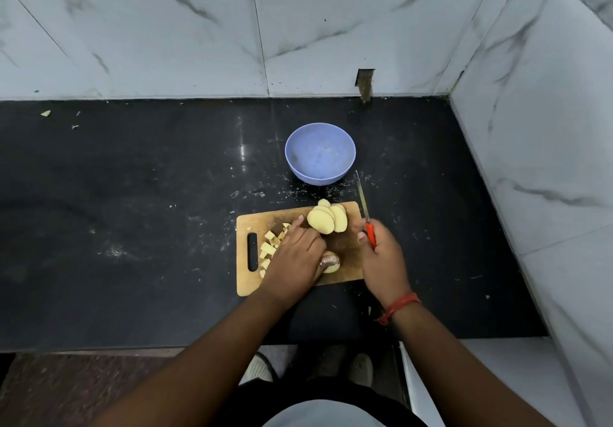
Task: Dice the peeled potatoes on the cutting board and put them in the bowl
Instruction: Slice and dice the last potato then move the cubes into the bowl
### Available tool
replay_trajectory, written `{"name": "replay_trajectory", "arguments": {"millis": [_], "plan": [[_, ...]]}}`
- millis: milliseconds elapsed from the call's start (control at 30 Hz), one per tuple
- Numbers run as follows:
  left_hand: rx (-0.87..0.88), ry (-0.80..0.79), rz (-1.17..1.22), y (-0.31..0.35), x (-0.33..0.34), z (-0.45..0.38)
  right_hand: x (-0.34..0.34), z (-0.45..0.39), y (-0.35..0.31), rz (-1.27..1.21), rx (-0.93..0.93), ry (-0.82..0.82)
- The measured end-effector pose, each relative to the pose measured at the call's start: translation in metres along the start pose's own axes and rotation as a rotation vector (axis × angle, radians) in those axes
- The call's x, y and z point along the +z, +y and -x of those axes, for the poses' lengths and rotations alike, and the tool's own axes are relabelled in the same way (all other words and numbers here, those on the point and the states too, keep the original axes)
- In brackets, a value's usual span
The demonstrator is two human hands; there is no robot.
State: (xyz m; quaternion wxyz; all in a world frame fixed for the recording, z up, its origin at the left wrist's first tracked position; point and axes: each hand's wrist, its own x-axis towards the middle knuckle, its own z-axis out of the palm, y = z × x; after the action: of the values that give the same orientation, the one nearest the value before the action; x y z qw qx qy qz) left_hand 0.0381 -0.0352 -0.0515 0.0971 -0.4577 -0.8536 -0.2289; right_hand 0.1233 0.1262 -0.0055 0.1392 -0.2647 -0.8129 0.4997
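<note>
A wooden cutting board lies on the black counter. Several potato slices lean together at its far edge. Diced potato pieces lie near the board's handle slot. My left hand rests on the board with fingertips touching the slices, and its thumb lies on a potato piece. My right hand grips a knife with an orange handle; the blade points away, off the board's right edge. A blue bowl stands behind the board with nothing in it.
The black counter runs left and ends at marble walls behind and to the right. Small scraps lie at the far left. The counter's front edge is just below my forearms.
</note>
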Motion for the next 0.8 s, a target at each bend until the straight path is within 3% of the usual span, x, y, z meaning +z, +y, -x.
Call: {"name": "replay_trajectory", "arguments": {"millis": [133, 233, 333, 467, 633, 800], "plan": [[-0.269, -0.006, 0.107, 0.024, -0.003, -0.018, 0.004, 0.007, 0.002, -0.279, 0.191, -0.166], [-0.351, -0.050, 0.133, 0.041, -0.006, -0.027, 0.002, 0.005, 0.002, -0.341, 0.261, -0.158], [-0.271, -0.051, 0.062, 0.047, -0.007, -0.020, -0.011, -0.008, 0.005, -0.108, 0.219, -0.120], [0.019, -0.127, -0.051, 0.039, -0.001, 0.003, -0.021, -0.028, -0.002, 0.228, 0.090, -0.259], [0.221, -0.235, -0.145, 0.038, 0.004, 0.018, -0.016, -0.036, -0.007, 0.229, 0.097, -0.251], [0.143, -0.248, -0.175, 0.045, -0.001, 0.022, -0.014, -0.029, -0.009, 0.148, 0.136, -0.268]]}}
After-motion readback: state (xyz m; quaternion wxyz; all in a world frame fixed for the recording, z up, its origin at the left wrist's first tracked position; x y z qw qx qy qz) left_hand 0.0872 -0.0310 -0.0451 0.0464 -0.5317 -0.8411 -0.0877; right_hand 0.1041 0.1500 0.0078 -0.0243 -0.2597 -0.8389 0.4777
